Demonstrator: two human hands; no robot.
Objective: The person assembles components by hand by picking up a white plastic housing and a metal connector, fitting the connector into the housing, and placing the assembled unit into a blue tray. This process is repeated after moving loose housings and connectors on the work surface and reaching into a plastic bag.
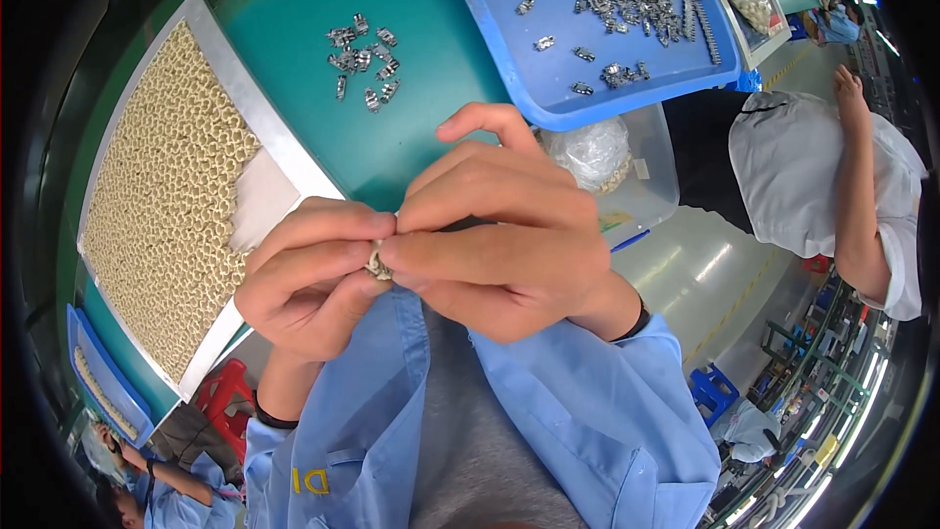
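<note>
right hand (509, 235), left hand (313, 279), small part (377, 260) pinched between

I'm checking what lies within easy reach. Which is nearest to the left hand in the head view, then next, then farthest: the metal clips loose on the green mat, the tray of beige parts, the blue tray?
From the left hand:
1. Tray of beige parts, just to its left.
2. Metal clips on the green mat, ahead.
3. Blue tray, ahead and right.

A green worktable (411, 59) (glossy), pale shiny floor (705, 264) beyond, a red stool (223, 397) below.
</note>
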